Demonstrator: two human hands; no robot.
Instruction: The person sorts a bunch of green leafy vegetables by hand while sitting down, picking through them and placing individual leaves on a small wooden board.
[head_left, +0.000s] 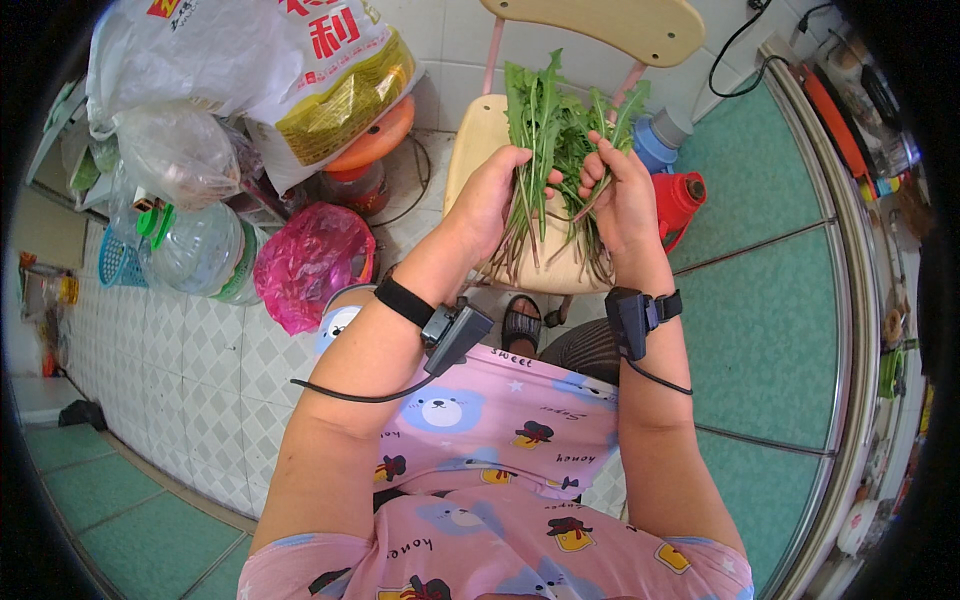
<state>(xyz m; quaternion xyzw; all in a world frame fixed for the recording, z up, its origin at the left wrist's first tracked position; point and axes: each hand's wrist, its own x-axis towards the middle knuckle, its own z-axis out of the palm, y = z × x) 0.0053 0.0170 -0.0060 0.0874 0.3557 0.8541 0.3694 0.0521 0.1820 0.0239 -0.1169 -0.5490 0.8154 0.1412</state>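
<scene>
Above the wooden seat of a chair (472, 142), my left hand (499, 191) grips a bunch of leafy greens (536, 127) with long reddish stems. The leaves point away from me and the stems hang towards me. My right hand (622, 184) has its fingers curled around a smaller bunch of the same greens (619, 112). Between the hands, more greens (574, 150) rest on the seat, their stems (592, 259) spread over its near edge. Both wrists carry a strapped black device.
Left of the chair stand an orange stool (379, 135) bearing a large printed plastic sack (337, 97), a pink plastic bag (315, 262) and a big clear bottle (199, 251). A red container (679, 202) and a blue one (656, 142) sit close on the right, beside green cabinet doors (757, 315).
</scene>
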